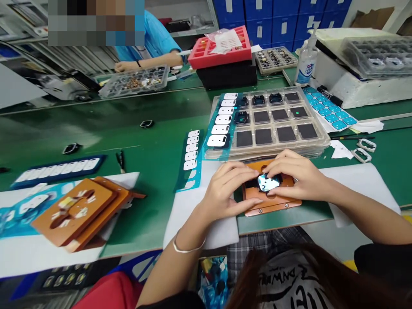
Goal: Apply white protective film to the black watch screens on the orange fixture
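Observation:
A small watch-case-like part (269,183) with a shiny, reflective face sits over an orange fixture plate (283,207) at the table's front edge. My right hand (298,176) closes on this part, fingertips at its upper edge and thumb at its lower right. From the left, my left hand (230,189) reaches over the fixture. Its fingers are stretched out toward the part's upper left, and the thumb lies apart on the plate below. Whether the left fingertips press on the part is hard to see. White sheets lie under and beside the fixture.
Behind my hands is a clear compartment tray (267,148) with dark frames and pads. Strips of white stickers (192,150) lie left of it. Another orange fixture (80,210) stands at left. Farther back are a pump bottle (305,66), a red tray (222,49) and a co-worker's arm.

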The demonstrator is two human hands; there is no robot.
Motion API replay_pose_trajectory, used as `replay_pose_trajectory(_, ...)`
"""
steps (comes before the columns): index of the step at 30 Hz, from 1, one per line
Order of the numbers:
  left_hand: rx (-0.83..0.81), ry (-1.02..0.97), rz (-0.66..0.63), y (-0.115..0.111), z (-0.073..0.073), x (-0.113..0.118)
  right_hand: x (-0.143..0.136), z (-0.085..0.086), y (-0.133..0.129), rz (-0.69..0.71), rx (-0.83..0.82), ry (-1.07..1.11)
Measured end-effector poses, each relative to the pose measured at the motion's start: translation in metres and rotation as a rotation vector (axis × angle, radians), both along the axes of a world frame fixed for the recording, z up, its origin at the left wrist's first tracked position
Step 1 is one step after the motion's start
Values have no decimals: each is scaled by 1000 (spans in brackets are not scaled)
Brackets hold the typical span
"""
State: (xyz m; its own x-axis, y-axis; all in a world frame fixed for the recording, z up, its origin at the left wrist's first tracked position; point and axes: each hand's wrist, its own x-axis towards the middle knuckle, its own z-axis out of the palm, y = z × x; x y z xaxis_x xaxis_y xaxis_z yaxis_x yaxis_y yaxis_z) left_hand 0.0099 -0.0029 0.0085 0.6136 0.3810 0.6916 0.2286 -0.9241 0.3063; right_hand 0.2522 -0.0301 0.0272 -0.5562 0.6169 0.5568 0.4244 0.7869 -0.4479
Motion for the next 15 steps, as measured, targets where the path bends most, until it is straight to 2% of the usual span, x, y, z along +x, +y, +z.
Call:
replay_pose_trajectory(7,-1,-3,20,-1,0,3,-4,-1,-2,62,37,51)
replay_pose_trajectory(12,14,17,25,1,-3,1,-4,-2,-3,65,153,7)
replay_pose_trajectory(15,-2,21,9,1,-4,1,-6,-1,-6,43,156,3)
